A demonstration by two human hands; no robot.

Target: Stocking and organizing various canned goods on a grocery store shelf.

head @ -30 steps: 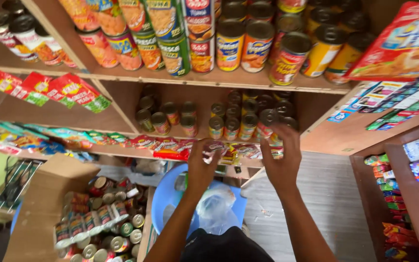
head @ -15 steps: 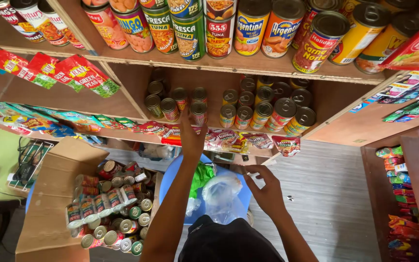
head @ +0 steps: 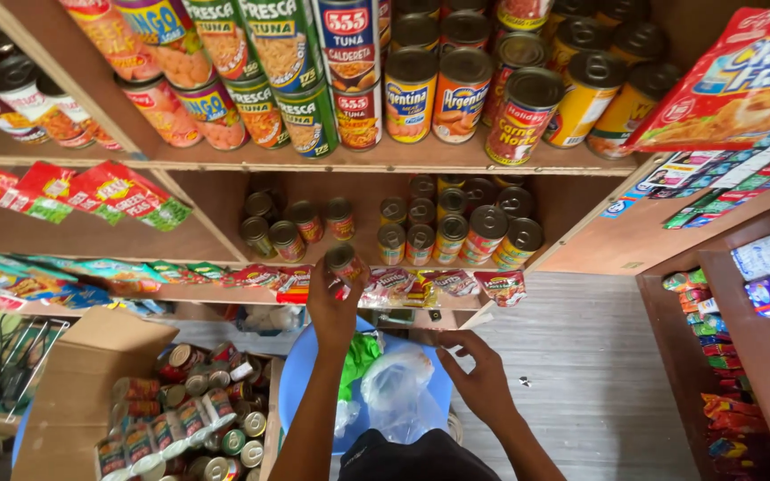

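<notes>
At far left, your cardboard box [head: 91,374] sits on the floor, open and packed with small tins lying every which way. Above it, red sachets [head: 126,191] hang along the edge of the left shelf.

Moving in, your left hand [head: 333,303] is raised to the front lip of the middle shelf [head: 225,160], fingers wrapped round a small can [head: 346,261]. You hold the can upright, its long axis roughly vertical and its lid facing the camera, and it sits just above and in front of your palm. The rows of standing cans [head: 421,227] lie directly beyond it, further back on the same shelf, with a gap between the left cluster and the right cluster right behind your can. So this hand is clearly the nearer one to the shelf.

Below, a blue stool [head: 300,374] carries a clear plastic bag [head: 398,392].

To the right, your right hand [head: 479,379] hangs lower, fingers spread and loose, holding nothing, just beside the bag and well apart from the can. Beyond it are packets on the right-hand shelves [head: 759,276].
</notes>
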